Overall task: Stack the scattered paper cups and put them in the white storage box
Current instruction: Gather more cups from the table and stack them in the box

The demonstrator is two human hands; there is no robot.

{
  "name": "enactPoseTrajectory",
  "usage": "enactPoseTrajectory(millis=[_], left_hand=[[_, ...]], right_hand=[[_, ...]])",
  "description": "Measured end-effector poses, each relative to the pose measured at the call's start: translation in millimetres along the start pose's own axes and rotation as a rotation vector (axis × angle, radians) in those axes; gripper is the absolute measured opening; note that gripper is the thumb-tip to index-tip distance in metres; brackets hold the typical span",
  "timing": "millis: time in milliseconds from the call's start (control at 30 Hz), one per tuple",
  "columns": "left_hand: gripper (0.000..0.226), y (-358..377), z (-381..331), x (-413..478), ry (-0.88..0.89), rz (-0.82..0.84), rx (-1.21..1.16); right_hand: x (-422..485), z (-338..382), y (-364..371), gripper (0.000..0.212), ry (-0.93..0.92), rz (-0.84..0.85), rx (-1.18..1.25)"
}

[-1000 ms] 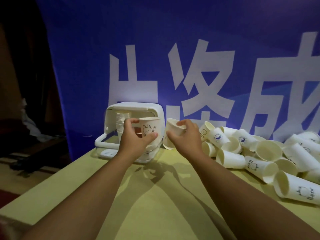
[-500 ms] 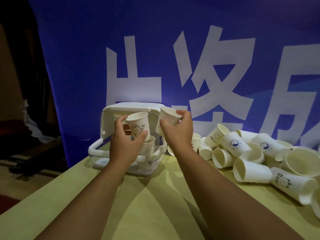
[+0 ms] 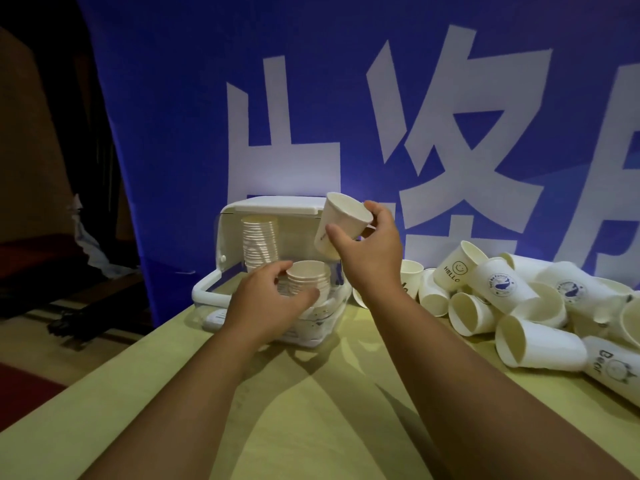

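Note:
The white storage box [image 3: 221,282] stands on the yellow-green table with its lid [image 3: 273,206] raised. Inside it, a tall stack of paper cups [image 3: 259,244] stands at the back and a shorter stack [image 3: 310,278] at the front. My left hand [image 3: 273,303] curls round the short stack near its top. My right hand [image 3: 370,251] holds a single paper cup [image 3: 341,221] tilted, above and to the right of that stack. A heap of scattered paper cups [image 3: 502,296] lies on the table to the right.
A blue banner with large white characters [image 3: 415,116] hangs right behind the table. The table's left edge [image 3: 104,368] drops to a dark floor. Bare tabletop [image 3: 329,410] lies between my forearms and the box.
My left hand has lowered its cup onto the short stack in the box. My right hand has lifted its cup higher, over the box.

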State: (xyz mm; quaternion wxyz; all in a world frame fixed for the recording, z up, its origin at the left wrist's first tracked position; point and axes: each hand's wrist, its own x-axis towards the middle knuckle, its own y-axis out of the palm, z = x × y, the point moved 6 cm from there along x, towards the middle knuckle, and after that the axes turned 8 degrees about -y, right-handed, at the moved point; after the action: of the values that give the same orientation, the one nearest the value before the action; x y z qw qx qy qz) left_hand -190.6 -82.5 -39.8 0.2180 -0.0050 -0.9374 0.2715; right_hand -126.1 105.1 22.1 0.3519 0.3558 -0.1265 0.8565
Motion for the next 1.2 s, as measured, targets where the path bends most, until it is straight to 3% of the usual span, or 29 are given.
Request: enactPoseTrajectory(millis=[67,233,467,733,1033,1133,1200], left_hand=[[0.08,0.1,2.1,1.1,-0.015,0.024,-0.019],[0.063,-1.0,4.6,3.6,-0.045,0.082,-0.123],[0.043,-11.8,4.9,6.6,-0.058,-0.052,-0.23],[0.027,-8.0,1.2,3.9,-0.03,-0.077,-0.109],[0.028,-13.4,-2.9,-1.1,-0.021,-0.052,-0.048],[0.01,-21.7,-22.6,-14.3,0.068,-0.142,0.051],[0.016,-18.3,-37.8,-23.6,0.109,-0.125,0.109]], right_hand=[[-3.8,-2.2,7.1,0.071,0.003,0.051,-0.003],[-14.5,-9.7,27.1,0.072,-0.009,0.205,-0.075],[-20.6,-17.5,33.6,0.079,-0.037,0.317,-0.226],[-25.3,-38.5,31.0,0.047,-0.008,0.384,-0.383],[-36.8,-35.1,21.2,0.048,0.048,0.397,-0.337],[-45.2,-28.2,3.9,0.032,0.068,0.363,-0.375],[-50.3,-22.3,-11.4,0.015,0.055,0.359,-0.425]])
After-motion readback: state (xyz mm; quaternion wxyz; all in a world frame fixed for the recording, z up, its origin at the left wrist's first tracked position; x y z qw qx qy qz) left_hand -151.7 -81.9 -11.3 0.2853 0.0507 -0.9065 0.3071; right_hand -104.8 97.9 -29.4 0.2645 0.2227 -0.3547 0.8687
